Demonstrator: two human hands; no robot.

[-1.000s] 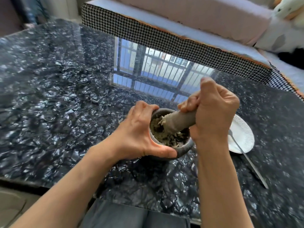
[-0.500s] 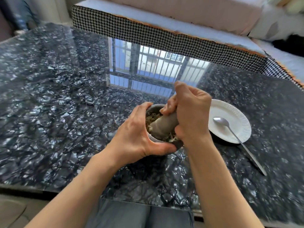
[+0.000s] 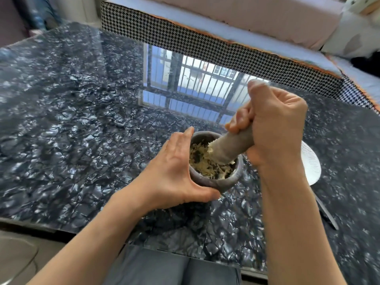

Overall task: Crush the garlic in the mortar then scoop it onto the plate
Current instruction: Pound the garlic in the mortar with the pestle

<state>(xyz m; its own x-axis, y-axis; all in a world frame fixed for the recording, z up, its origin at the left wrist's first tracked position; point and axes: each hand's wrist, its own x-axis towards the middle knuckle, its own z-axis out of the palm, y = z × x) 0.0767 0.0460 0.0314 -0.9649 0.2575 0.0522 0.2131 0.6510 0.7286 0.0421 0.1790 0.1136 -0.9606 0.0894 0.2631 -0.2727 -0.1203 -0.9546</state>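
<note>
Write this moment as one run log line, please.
crushing | left hand holds mortar | right hand grips pestle | garlic mashed

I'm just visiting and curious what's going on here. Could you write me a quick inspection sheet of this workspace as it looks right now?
Surface: glossy dark marbled table, reflecting a barred window.
Job's things: grey stone mortar holding crushed garlic; stone pestle tilted, its tip in the garlic; white paper plate right of the mortar, partly hidden by the right arm; metal spoon handle near the plate, bowl hidden.
Clutter: nothing seen.
Grippers: left hand cups the mortar's side; right hand grips the pestle.
Cables: nothing seen.
Surroundings: houndstooth-edged cushioned seat behind the table; the person's dark trousers below.
</note>
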